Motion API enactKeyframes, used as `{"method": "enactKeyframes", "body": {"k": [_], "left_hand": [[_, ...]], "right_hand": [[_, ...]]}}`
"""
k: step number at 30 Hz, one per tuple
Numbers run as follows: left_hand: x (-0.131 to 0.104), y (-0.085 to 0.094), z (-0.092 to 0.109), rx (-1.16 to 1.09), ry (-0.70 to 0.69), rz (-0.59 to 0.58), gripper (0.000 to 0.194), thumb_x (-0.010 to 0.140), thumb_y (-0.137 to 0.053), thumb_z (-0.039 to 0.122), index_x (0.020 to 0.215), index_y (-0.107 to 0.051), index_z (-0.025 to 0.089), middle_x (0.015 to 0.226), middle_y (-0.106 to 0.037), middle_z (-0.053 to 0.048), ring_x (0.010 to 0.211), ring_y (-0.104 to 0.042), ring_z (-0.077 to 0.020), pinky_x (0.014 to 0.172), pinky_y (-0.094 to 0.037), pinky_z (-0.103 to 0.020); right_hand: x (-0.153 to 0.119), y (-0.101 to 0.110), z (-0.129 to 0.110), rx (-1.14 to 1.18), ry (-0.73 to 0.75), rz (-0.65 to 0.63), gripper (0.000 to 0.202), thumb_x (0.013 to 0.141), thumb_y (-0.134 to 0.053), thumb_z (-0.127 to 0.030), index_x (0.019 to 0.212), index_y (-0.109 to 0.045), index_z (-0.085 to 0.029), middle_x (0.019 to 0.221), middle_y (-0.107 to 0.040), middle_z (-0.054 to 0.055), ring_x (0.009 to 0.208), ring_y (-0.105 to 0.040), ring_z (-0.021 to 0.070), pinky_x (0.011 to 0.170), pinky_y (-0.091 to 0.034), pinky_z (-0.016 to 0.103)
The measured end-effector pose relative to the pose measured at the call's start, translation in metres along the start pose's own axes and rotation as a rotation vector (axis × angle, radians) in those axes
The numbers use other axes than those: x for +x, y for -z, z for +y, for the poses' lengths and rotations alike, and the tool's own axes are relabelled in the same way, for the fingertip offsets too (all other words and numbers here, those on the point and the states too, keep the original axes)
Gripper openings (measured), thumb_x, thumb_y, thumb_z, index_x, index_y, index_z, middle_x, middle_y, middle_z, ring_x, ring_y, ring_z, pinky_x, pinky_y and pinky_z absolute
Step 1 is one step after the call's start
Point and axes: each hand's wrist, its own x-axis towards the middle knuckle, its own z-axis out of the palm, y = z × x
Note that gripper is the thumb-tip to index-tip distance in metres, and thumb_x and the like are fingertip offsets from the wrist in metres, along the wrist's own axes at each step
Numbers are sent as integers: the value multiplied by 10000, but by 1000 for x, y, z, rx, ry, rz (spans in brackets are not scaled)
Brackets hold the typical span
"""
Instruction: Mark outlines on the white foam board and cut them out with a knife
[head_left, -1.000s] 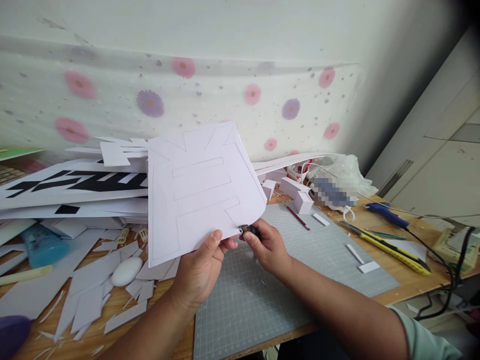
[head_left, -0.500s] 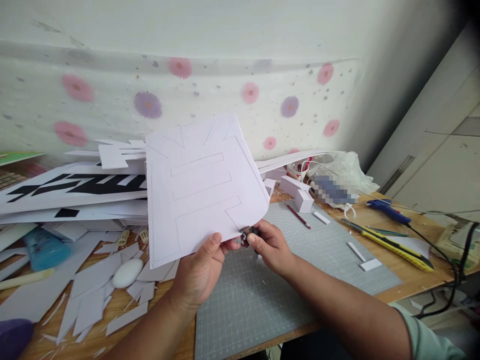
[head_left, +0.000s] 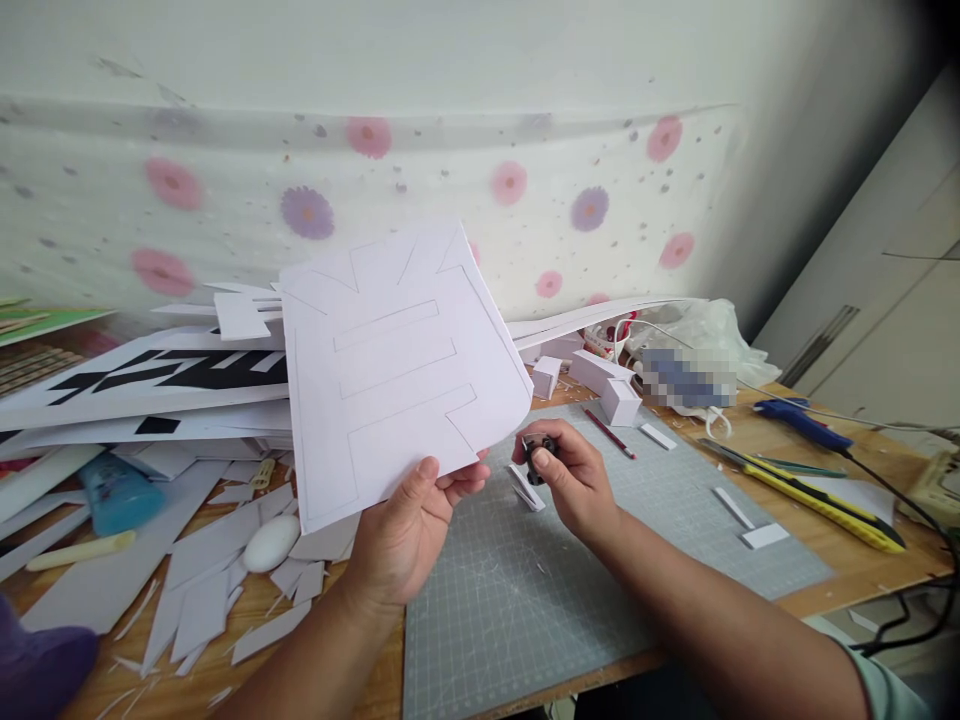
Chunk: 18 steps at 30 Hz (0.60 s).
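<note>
My left hand (head_left: 412,520) grips the bottom edge of a white board (head_left: 397,370), thumb on its front. Pencil outlines cover the board, which is tilted up above the grey cutting mat (head_left: 525,620) and has a rounded lower right corner. Right of the board, my right hand (head_left: 574,475) is closed on a small black tool (head_left: 538,458), apart from the board. Below the tool a narrow white strip (head_left: 527,488) shows over the mat.
White offcuts (head_left: 202,600), a white egg-shaped object (head_left: 271,543) and a blue bottle (head_left: 120,490) are at left. At right are a red pencil (head_left: 609,432), small white boxes (head_left: 621,402), a yellow cutter (head_left: 825,505) and a blue-handled tool (head_left: 802,425) with a cable.
My right hand and the black tool have moved right, away from the board's edge. The white strip below the tool has come into view. The view has shifted slightly left.
</note>
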Motion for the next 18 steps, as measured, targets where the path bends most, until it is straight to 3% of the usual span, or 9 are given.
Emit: {"method": "enactKeyframes", "body": {"k": [3, 8, 18], "left_hand": [[1, 0, -1, -13, -16, 10, 280, 835, -652, 252, 1114, -651, 230, 984, -717, -59, 855, -671, -202, 737, -567, -312], [1, -1, 1, -12, -24, 41, 267, 829, -659, 253, 1093, -650, 210, 989, -707, -63, 866, -662, -204, 724, -571, -309], [2, 2, 2, 2, -11, 60, 334, 828, -655, 240, 1159, -616, 243, 1037, -687, -48, 880, -654, -214, 705, -574, -320]], "right_hand": [[3, 1, 1, -51, 9, 24, 208, 923, -521, -388, 1018, -588, -217, 812, -608, 23, 732, -555, 152, 639, -437, 282], [4, 5, 2, -121, 6, 66, 241, 932, -481, -427, 989, -571, -212, 783, -590, 28, 716, -557, 166, 627, -443, 298], [4, 6, 4, -243, 105, 15, 177, 929, -497, -345, 1047, -552, -226, 809, -559, 23, 725, -528, 163, 651, -429, 313]]}}
